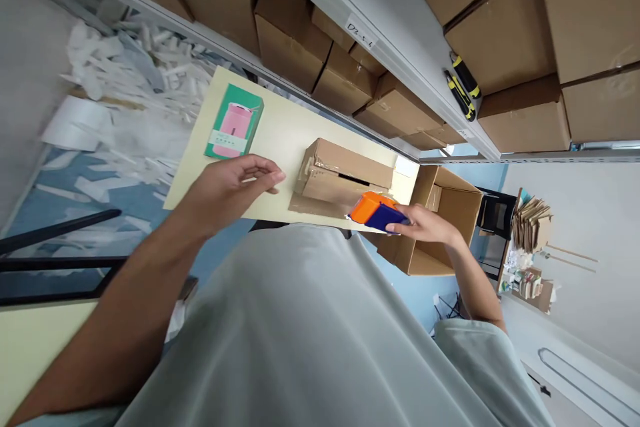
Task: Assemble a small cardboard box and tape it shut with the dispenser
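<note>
My right hand [423, 222] is wrapped round an orange and dark blue tape dispenser [373, 209] at the near edge of the pale yellow table [280, 110]. Just beyond the dispenser lies a closed brown cardboard box [345, 170] with a dark gap along its top seam and shiny tape on its left end. My left hand [237, 187] hovers left of this box, fingers loosely curled and nothing visible in them. Behind the left hand, a green box [234, 121] with a pink cup pictured on it lies on the table.
An open carton [425, 250] stands beyond the table's right end. Over the table's far side runs a shelf [370, 37] with brown boxes and two yellow-black utility knives [463, 87]. White packing scraps [135, 113] cover the floor at left, near a black frame [60, 260].
</note>
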### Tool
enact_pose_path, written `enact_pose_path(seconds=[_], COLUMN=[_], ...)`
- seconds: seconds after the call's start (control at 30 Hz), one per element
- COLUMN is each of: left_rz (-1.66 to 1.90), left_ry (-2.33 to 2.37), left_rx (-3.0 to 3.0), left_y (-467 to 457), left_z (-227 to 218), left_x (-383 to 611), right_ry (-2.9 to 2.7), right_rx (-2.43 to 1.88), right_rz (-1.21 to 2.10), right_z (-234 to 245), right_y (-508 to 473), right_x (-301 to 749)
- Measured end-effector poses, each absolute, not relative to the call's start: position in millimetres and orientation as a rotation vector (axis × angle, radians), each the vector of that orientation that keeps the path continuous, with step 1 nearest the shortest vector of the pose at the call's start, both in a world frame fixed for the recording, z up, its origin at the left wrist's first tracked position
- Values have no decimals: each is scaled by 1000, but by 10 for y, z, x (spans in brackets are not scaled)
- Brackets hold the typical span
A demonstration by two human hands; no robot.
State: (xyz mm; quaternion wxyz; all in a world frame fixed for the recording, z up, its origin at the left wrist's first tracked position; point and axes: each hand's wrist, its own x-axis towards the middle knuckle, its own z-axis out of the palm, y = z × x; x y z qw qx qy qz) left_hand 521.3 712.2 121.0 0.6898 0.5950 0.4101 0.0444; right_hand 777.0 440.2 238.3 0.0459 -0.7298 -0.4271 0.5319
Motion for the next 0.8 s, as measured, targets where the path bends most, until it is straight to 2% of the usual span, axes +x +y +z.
enact_pose_path(seconds=[0.1,0.23,0.57,0.8], left_rz=[111,151,101,95], left_ry=[818,787,892,932], left_rx=[998,783,730,702], left_y=[7154,7036,7062,7040], left_z=[986,802,535,563], left_x=[5391,5611,5635,5581], right_ry=[-1154,-1076,-1001,-919], right_rx=[-2243,-2372,-2291,-2200], right_rz=[1674,1569,1620,1724], right_z=[2371,2191,1688,1505], right_y=[4536,4716,4812,4843], right_x=[8060,8270,8404,8404])
